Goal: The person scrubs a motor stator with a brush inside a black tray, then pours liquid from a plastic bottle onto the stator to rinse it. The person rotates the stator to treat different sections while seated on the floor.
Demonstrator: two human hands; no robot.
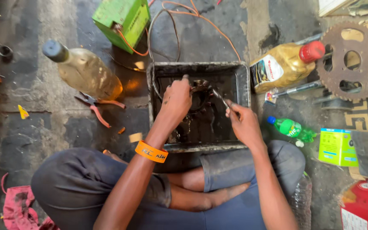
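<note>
While the left hand (pixel 176 100) grips a dark ring-shaped part (pixel 201 91) over the black tray's (pixel 243 81) far middle, the right hand (pixel 243 123) pinches a thin tool (pixel 219 97), angled far-left toward it.

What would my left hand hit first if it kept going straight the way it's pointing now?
Probably the far wall of the black tray. The left hand points up the picture, holding a dark round part over the tray; beyond that wall lie the loose wires. Depth is hard to judge.
</note>
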